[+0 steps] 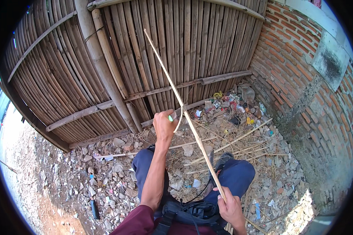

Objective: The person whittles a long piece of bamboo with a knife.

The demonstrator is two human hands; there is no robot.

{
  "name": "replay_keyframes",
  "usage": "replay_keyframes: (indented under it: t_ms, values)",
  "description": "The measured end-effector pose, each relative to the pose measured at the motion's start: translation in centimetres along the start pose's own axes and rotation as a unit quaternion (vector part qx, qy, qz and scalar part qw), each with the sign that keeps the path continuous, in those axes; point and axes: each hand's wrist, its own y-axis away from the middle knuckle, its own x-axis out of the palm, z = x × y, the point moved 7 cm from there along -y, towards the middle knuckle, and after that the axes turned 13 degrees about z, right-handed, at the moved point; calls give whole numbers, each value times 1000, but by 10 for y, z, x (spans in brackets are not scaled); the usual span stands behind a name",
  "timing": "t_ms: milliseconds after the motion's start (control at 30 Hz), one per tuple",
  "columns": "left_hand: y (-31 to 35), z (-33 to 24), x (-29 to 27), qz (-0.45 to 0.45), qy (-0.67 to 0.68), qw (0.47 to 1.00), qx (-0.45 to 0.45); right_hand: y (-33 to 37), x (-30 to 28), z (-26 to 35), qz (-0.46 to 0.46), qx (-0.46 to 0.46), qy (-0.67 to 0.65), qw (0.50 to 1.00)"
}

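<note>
A long, pale bamboo strip (200, 143) slants from my lap up and away to the left. Its near end lies in my right hand (230, 209), with the thumb along the top. My left hand (163, 124) is closed in a fist around what looks like a knife (171, 117); a bit of its light green handle shows. The blade, mostly hard to make out, meets the strip about midway. At that spot a thin curled sliver (179, 122) hangs off the strip.
A bamboo slat wall (172, 47) rises ahead, and a brick wall (286, 58) stands at the right. More bamboo strips (243, 137) and shavings lie on the stony ground among litter (235, 107). A black bag (192, 213) rests at my waist, between my bent knees.
</note>
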Motion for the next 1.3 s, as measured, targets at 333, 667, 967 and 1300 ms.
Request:
replay_keyframes:
  t_ms: [333,667,967,1300]
  values:
    - [-38,42,-39,-70,-72,995,-17,8,5,-7,22,5,21,1000]
    - [-39,50,-64,-82,-32,994,-67,11,-13,-40,62,21,40,997]
    - [-49,45,-74,-84,-10,993,-78,8,-16,-40,39,26,48,998]
    - [-84,147,-91,-184,-49,970,-153,33,-12,-47,56,58,10,997]
